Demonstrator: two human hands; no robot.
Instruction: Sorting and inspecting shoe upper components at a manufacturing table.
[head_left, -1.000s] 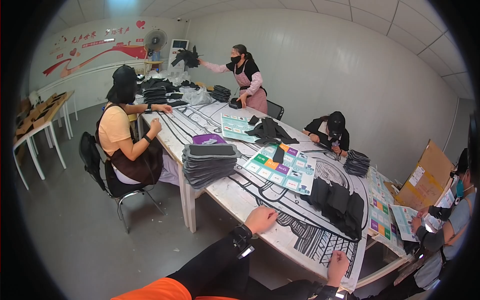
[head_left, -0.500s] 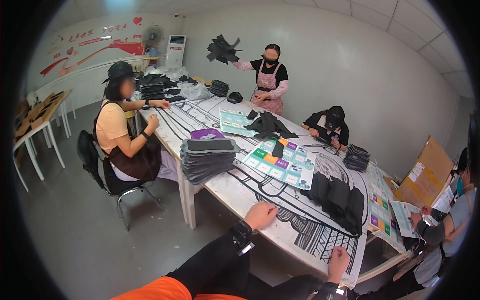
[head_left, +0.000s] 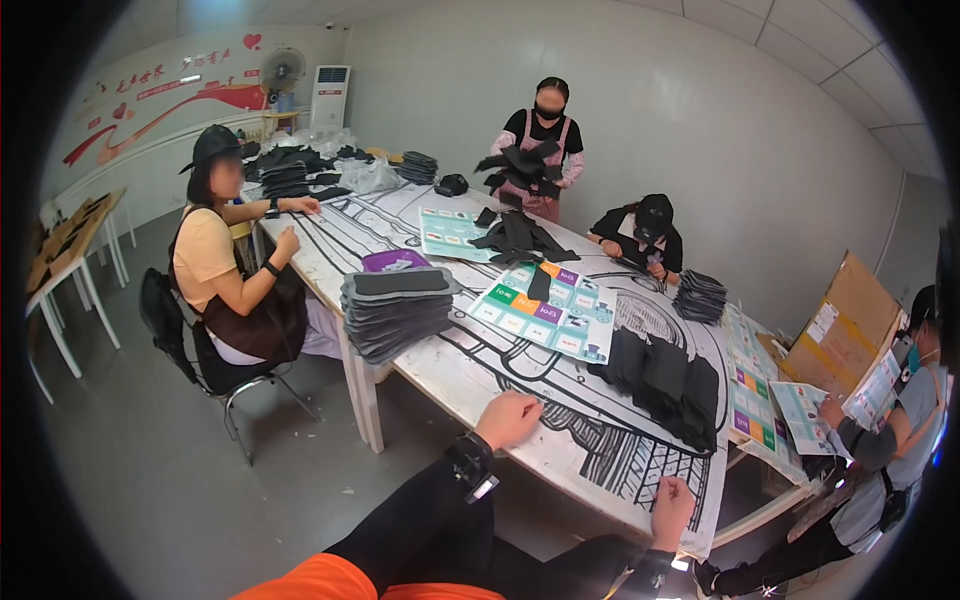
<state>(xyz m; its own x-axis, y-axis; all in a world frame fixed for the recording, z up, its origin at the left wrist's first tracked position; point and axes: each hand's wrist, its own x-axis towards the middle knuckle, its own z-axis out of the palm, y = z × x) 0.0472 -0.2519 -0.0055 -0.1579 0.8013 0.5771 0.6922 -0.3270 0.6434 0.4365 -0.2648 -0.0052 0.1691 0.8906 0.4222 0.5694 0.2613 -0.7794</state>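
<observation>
My left hand (head_left: 508, 420) rests at the near edge of a long white table (head_left: 470, 368) painted with black line drawings. Its fingers are curled in, with nothing seen in them. Farther right, my right hand (head_left: 674, 512) forms a loose fist over the table's near corner, also with nothing visible inside. Just beyond both hands lies a row of overlapping black fabric pieces (head_left: 660, 385). To the left of my left hand stands a tall stack of dark pads with grey borders (head_left: 400, 310). Both wrists carry black bands.
Printed coloured sheets (head_left: 512, 318), a purple tray (head_left: 390, 261) and another dark stack (head_left: 700, 298) share the table. One person (head_left: 225, 250) sits left, another (head_left: 640, 235) across; a third stands behind with black pieces (head_left: 525, 170). At far right someone holds a sheet (head_left: 810, 415) near cardboard (head_left: 835, 320).
The standing person has brought the bundle of black pieces down from an outstretched arm to in front of the chest. My view has shifted slightly; my hands keep their places at the table edge.
</observation>
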